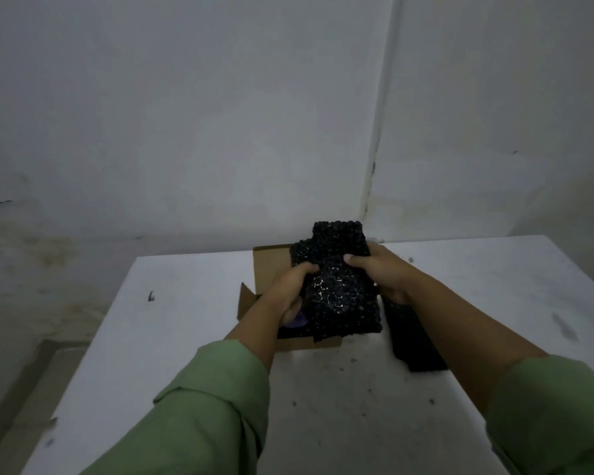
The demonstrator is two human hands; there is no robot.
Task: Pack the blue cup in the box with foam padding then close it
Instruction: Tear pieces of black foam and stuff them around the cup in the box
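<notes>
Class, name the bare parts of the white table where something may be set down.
Bare: left of the box, out to the table edge, and nearer, between the sleeves. Crowded: both hands hold black foam over the box; another dark piece lies right.

White table (340, 399) w/ dark specks and scuffs on top, small dark mark near its left edge. Behind it, plain pale walls (186, 114) meeting at a corner, stained low down. Floor strip at bottom left.
</notes>
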